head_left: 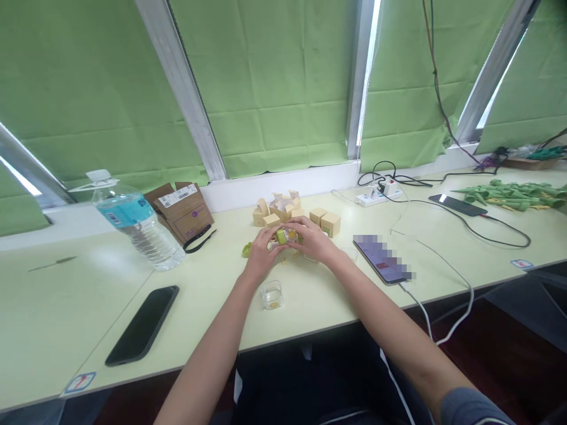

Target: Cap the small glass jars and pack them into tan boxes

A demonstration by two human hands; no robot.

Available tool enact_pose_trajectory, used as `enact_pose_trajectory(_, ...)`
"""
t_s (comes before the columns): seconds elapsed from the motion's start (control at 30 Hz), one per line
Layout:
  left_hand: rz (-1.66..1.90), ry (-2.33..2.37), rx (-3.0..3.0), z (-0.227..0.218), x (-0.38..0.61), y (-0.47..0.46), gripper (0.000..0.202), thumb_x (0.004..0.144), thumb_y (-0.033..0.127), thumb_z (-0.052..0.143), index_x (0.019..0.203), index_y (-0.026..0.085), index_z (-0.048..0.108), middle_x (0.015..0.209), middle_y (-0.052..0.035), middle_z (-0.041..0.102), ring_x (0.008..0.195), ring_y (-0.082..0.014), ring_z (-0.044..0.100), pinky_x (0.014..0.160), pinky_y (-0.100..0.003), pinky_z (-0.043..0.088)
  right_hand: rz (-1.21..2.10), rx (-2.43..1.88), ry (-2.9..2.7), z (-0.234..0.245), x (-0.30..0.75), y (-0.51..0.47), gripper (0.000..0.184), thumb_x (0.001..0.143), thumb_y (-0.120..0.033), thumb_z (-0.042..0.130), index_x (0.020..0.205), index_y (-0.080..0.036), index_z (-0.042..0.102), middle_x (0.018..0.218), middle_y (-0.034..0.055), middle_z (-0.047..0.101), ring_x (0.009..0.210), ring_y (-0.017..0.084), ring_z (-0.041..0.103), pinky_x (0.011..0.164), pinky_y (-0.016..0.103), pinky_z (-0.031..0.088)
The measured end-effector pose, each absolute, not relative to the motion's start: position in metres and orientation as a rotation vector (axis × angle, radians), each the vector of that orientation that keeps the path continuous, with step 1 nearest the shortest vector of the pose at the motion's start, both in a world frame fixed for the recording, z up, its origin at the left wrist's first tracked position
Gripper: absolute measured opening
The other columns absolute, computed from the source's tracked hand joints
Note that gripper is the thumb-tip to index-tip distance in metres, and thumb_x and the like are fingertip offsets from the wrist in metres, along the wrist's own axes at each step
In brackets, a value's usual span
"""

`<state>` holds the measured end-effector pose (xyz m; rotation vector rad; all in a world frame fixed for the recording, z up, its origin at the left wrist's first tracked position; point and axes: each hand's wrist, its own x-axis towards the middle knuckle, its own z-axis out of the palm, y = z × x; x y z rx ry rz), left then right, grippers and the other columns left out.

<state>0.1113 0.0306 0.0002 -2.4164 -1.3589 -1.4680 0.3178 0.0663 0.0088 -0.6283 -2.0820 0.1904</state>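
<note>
Between both hands, above the middle of the table, is a small clear plastic case with a green part (282, 237) and a yellow spot; its finer shape is too small to make out. My left hand (262, 252) grips its left side, fingers closed. From the right, my right hand (312, 241) pinches the same case, fingertips meeting at the top. A small bright green piece (246, 250) lies beside my left hand, partly hidden by it. Closer to the table's front edge stands a clear plastic case (271, 295) with a yellow mark.
Behind my hands sit several small tan boxes (330, 224), some with open flaps. To the left are a water bottle (137, 221), a brown carton (183, 215) and a black phone (142, 326). A lit phone (381, 260) on a white cable and a power strip (378, 195) lie right.
</note>
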Motion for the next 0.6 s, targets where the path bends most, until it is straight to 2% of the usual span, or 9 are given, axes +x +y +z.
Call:
enact_pose_trajectory(0.27, -1.488, -1.398, -2.393, 0.0003, 0.1093, 0.0317, 0.049, 0.085, 0.035, 0.074, 0.132, 0.027, 0.061, 0.116, -0.0075, 0.067, 0.105, -0.0244, 0.064, 0.09, -0.04, 0.054, 0.239, -0.575, -2.076, 0.0071, 0.3166, 0.0678, 0.055, 0.086, -0.013, 0.067, 0.138, -0.029, 0.06, 0.134, 0.0108, 0.059, 0.126, 0.026, 0.06, 0.106, 0.047, 0.054)
enact_pose_trajectory(0.43, -1.508, -1.402, -2.403, 0.0038, 0.1114, 0.029, 0.051, 0.084, 0.037, 0.075, 0.131, 0.026, 0.06, 0.12, -0.0071, 0.069, 0.102, -0.023, 0.065, 0.088, -0.039, 0.055, 0.197, -0.583, -2.107, 0.0074, 0.3173, 0.0681, 0.056, 0.087, -0.014, 0.066, 0.141, -0.027, 0.058, 0.135, 0.0107, 0.062, 0.126, 0.026, 0.06, 0.106, 0.046, 0.053)
enact_pose_trajectory(0.6, -1.645, -1.529, -2.336, 0.0079, 0.1143, 0.0254, 0.046, 0.081, 0.043, 0.077, 0.118, 0.023, 0.06, 0.111, -0.005, 0.071, 0.09, -0.0205, 0.068, 0.084, -0.037, 0.055, 0.14, -0.692, -2.115, 0.0116, 0.3196, 0.0638, 0.054, 0.086, -0.022, 0.072, 0.138, -0.025, 0.06, 0.131, 0.0107, 0.065, 0.124, 0.026, 0.06, 0.105, 0.045, 0.053)
